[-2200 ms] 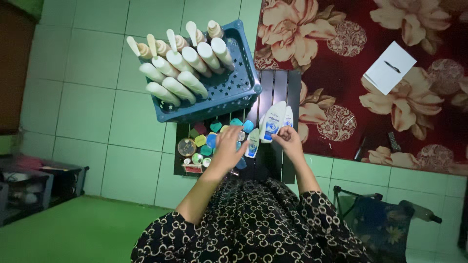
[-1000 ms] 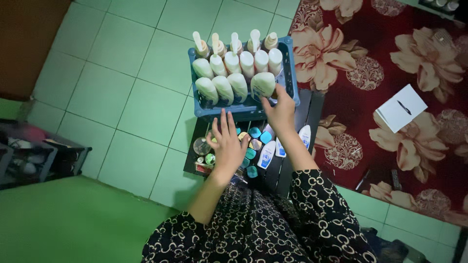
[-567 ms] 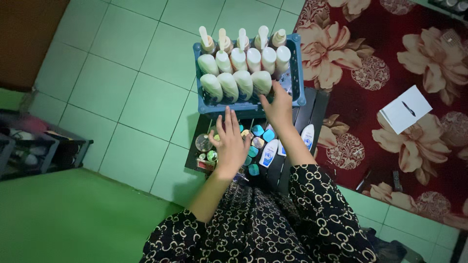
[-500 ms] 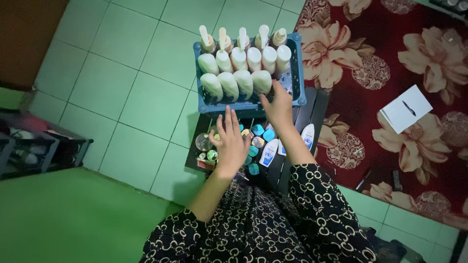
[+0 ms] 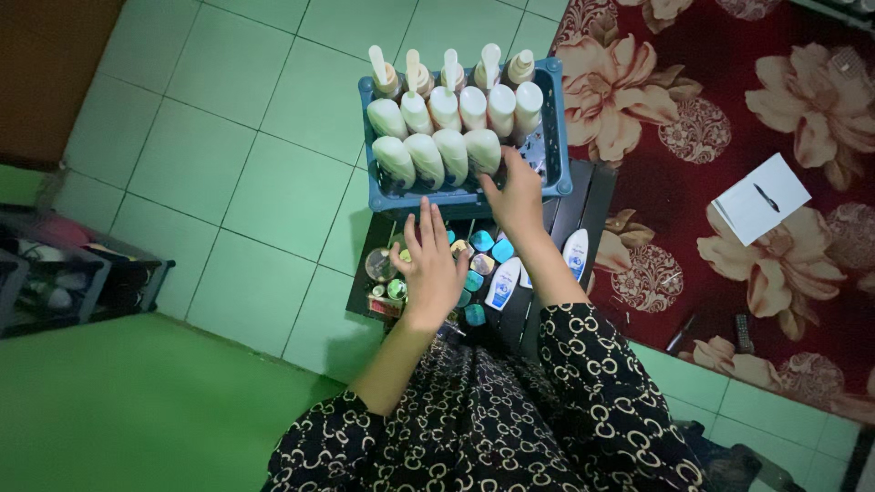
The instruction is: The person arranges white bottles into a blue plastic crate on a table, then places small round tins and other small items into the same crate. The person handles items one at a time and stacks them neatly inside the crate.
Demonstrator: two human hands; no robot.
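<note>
The nearest cream bottle [image 5: 482, 150] stands at the right end of the front row in the blue basket [image 5: 558, 137], and the right hand [image 5: 515, 193] has its fingers loosely curled against it, no firm grip showing. The left hand [image 5: 431, 266] hovers flat and open over the small jars [image 5: 478, 248] on the dark low table [image 5: 570, 205]. A careless nudge could topple the packed bottles

The left hand [image 5: 430, 264] lies flat, palm down, fingers [image 5: 420, 221] spread and pointing away from the body, thumb out to the left. Its bare forearm runs back and down to a patterned sleeve. The right hand [image 5: 513, 193] reaches farther forward, back of the hand up, fingers curled loosely, grip hidden. The right forearm stretches nearly straight, sleeve covering it from the elbow. The hands are near each other, not touching.
</note>
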